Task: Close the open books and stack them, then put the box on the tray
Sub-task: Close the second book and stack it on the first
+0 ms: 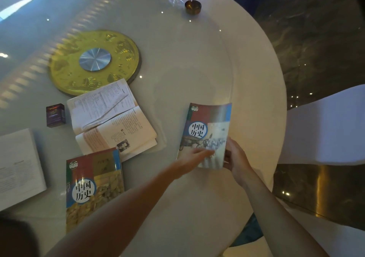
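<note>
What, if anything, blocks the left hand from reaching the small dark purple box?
Probably nothing. The left hand rests flat on the closed blue-and-red history book, gripping nothing; the small dark purple box stands clear beside the open white-paged book, low enough to reach over.

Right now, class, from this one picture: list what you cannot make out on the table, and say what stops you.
Head view: white slab at left, cut off by the frame edge; book or tray, cannot tell.
Head view: small dark box, label too small and dim.
Head view: open book, far page hidden under loose papers.
Head view: blue book, near corner hidden by the right hand.
</note>
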Motion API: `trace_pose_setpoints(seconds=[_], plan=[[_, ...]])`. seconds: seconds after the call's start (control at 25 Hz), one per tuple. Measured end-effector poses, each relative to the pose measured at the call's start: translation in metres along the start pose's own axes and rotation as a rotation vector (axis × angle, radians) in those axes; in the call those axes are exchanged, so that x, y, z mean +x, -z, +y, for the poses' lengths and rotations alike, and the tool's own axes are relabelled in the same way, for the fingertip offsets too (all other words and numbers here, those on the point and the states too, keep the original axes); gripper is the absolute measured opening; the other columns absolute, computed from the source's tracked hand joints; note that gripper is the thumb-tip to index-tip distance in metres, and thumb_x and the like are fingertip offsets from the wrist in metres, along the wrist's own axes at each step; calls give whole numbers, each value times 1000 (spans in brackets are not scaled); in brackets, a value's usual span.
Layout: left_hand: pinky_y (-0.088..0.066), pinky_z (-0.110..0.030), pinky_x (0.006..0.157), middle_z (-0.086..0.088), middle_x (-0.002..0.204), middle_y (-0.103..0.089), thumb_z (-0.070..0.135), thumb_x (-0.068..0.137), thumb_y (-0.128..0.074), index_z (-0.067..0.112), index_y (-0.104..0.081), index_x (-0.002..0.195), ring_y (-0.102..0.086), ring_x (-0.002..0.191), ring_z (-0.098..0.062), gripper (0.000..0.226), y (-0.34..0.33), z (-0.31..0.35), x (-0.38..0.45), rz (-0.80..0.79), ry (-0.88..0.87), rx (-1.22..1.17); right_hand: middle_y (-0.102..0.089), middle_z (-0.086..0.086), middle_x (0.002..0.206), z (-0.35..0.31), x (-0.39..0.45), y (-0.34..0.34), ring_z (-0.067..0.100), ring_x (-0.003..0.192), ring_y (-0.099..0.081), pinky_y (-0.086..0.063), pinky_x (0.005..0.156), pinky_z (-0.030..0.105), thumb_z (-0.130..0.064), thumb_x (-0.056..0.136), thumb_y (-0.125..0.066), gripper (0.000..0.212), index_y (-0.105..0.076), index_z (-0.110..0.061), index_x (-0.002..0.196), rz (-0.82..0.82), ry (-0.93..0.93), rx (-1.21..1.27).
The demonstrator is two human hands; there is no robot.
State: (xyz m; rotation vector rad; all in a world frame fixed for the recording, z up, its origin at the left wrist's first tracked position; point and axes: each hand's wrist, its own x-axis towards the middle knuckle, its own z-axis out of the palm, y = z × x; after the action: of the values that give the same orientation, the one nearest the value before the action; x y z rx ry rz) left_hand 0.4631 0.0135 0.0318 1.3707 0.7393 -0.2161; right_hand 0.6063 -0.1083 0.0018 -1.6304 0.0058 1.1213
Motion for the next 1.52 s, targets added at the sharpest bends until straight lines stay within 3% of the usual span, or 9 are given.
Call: trace_pose_setpoints(seconds=[0.2,0.36,0.44,0.52,0.84,1.04,1.2,1.36,1.52], plan=[[-50,-41,100,-11,119,-69,16,94,-62,4,-68,123,-64,108,-26,31,5,-33,-13,169,-30,203,-74,6,103,8,-7,-19,25,85,-74,-64,62,40,2,98,-58,36,-59,-8,132,83,-95,-73],[-48,-26,86,-5,122,-62,23,92,-67,10,-60,131,-59,101,-15,41,50,-37,-46,549,-39,186,-78,3,109,1,-24,-37,26,90,-77,-64,62,41,7,94,-58,45,-64,-24,126,19,-30,25],[-55,-33,89,-5,123,-60,30,92,-67,12,-54,135,-62,104,-16,48,77,-38,-66,635,-20,85,-82,-2,109,-2,-36,-50,21,89,-80,-64,61,37,5,93,-60,48,-68,-32,121,-56,16,43],[-59,-39,87,-6,123,-61,35,92,-67,13,-52,138,-64,106,-19,53,100,-42,-85,673,1,-11,-81,-3,112,-1,-47,-65,18,92,-79,-63,63,35,5,93,-60,50,-68,-33,126,-133,40,26],[-52,-13,51,7,88,-75,15,94,-66,21,-67,110,-73,66,1,17,168,-113,-190,810,4,-270,-81,-4,109,36,-90,-179,16,93,-79,-63,65,35,0,96,-60,50,-66,-40,125,-370,74,-311],[-50,-22,55,-2,87,-76,15,89,-68,23,-70,106,-68,65,-9,18,181,-178,-245,908,87,-299,-79,-15,89,78,-111,-244,12,78,-78,-61,56,34,2,95,-60,43,-68,-39,101,-355,-10,-494],[-54,-27,64,1,84,-75,11,88,-68,27,-71,95,-70,74,-15,17,185,-220,-265,920,151,-280,-78,1,101,110,-122,-270,17,83,-78,-65,63,40,3,95,-55,33,-69,-26,104,-348,-48,-639],[-55,-31,55,-3,87,-78,17,87,-70,20,-73,103,-70,66,-15,16,190,-249,-270,909,270,-196,-77,2,102,133,-127,-282,13,84,-76,-61,61,31,-7,99,-55,22,-69,-24,100,-317,58,-761],[-55,-23,55,2,87,-74,20,90,-69,19,-70,112,-71,74,-10,22,196,-260,-272,894,253,-57,-72,4,95,145,-129,-291,22,85,-70,-61,71,44,-8,97,-57,12,-63,-18,99,-192,190,-967]])
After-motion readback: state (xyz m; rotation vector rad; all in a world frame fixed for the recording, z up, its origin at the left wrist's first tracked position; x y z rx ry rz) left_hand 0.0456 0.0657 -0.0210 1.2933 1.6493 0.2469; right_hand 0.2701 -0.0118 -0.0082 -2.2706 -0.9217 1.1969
